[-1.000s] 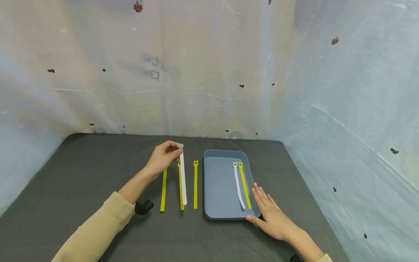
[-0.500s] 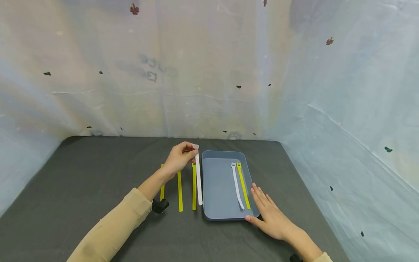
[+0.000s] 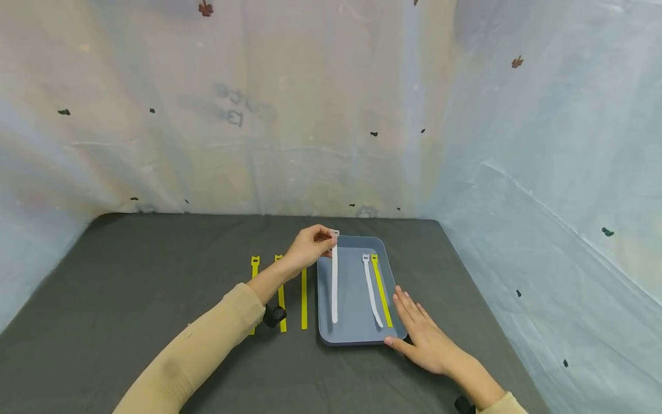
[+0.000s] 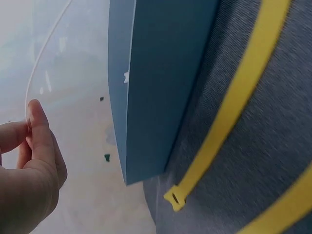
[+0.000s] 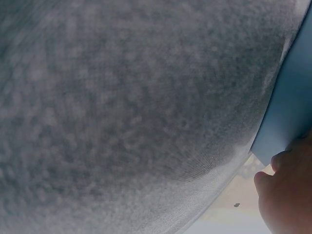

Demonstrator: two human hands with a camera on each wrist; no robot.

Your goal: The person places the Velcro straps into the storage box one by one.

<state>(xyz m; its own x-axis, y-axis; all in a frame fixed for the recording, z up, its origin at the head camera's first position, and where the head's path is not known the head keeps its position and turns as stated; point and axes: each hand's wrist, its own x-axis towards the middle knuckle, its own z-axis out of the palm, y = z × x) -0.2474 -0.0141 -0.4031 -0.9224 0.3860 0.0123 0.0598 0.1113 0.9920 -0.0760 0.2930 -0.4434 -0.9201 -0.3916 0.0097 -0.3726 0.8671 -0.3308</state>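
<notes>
My left hand (image 3: 308, 248) pinches a white cable tie (image 3: 334, 287) near its slotted head, and the strip hangs over the left part of a blue-grey tray (image 3: 345, 339). In the left wrist view thumb and fingertips meet on the thin edge of that white strip. Inside the tray, toward its right side, lie another white cable tie (image 3: 370, 287) and a yellow cable tie (image 3: 381, 290), side by side. My right hand (image 3: 426, 342) rests with straight fingers along the tray's lower right corner, thumb at the front rim.
Left of the tray, 3 yellow cable ties lie on the dark cloth: one nearest the tray (image 3: 304, 299), one in the middle (image 3: 281, 296) and one farthest left (image 3: 255, 267). The left forearm partly covers them. Pale plastic sheeting (image 3: 310, 115) rises behind the table.
My left hand has carried the white cable tie rightward, from above the yellow ties to over the tray. The right hand has stayed at the tray's corner.
</notes>
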